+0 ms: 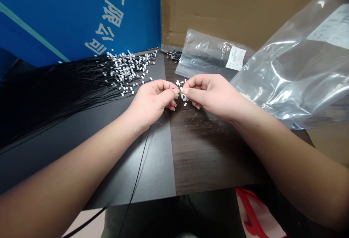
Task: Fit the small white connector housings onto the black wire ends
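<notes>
Over the seam of the table, my left hand (152, 101) pinches the end of a thin black cable (140, 165) between thumb and forefinger. The rest of that cable runs down past my wrist and over the front edge. Fingertip to fingertip with it, my right hand (212, 94) is closed in a pinch at the cable's tip; what it grips is too small to make out. Small white pieces (185, 104) lie on the wood just behind and beneath my fingers. To the left rests a thick bundle of black cables (40, 96) with white tabs (127, 67) at their ends.
A clear plastic bag (207, 56) with a white label lies behind my right hand. A larger clear bag (289, 74) covers the right side. Behind stand a blue panel (68, 12) with white characters and a cardboard box (245, 9). Something red (249, 209) shows below the table.
</notes>
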